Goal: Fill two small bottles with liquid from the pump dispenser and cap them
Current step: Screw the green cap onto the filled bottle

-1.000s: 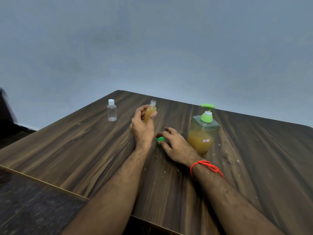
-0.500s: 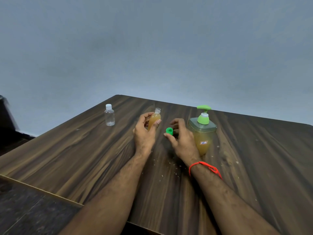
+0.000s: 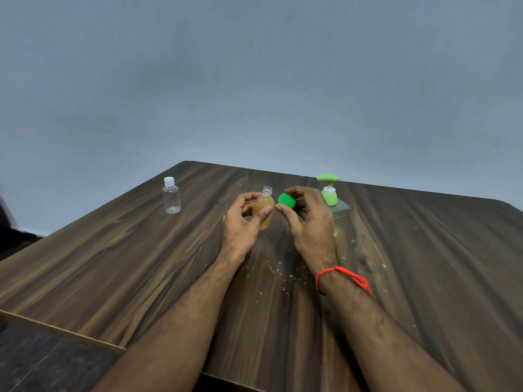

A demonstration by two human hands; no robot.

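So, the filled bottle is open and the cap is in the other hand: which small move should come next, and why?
Probably bring the green cap, pinched by the right hand, over the bare neck of the amber-filled bottle that the left hand holds, and seat it. The bottle looks full, uncapped.

Your forearms are bare, with no sleeves in view, and both show dark hair. Your right wrist carries a thin orange-red thread band [image 3: 343,275], knotted with a loose loop trailing toward the elbow side.
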